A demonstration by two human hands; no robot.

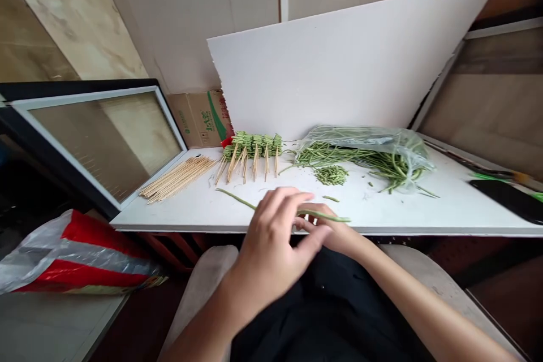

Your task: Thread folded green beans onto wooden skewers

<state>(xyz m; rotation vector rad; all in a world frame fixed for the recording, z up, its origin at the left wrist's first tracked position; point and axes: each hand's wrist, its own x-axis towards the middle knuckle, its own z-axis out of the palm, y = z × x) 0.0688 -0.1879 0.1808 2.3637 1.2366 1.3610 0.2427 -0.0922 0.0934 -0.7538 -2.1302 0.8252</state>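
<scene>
A long green bean (236, 198) runs crosswise at the table's front edge, its middle hidden behind my left hand. My left hand (274, 232) curls over it with bent fingers, slightly blurred, the thumb reaching right. Behind and partly covered by it, my right hand (324, 218) has its fingers curled around the bean, whose right end sticks out past that hand. Just beyond lies a short cut bean piece (331, 198). Farther back is a heap of short bean pieces (331, 175).
Bean skewers (254, 147) are stacked at the back, sticks forward. Bare bamboo sticks (180, 178) lie left on the white table (203, 212). A plastic bag (360, 138) of long beans sits back right. A black phone (507, 198) lies far right. A white board (339, 68) leans behind.
</scene>
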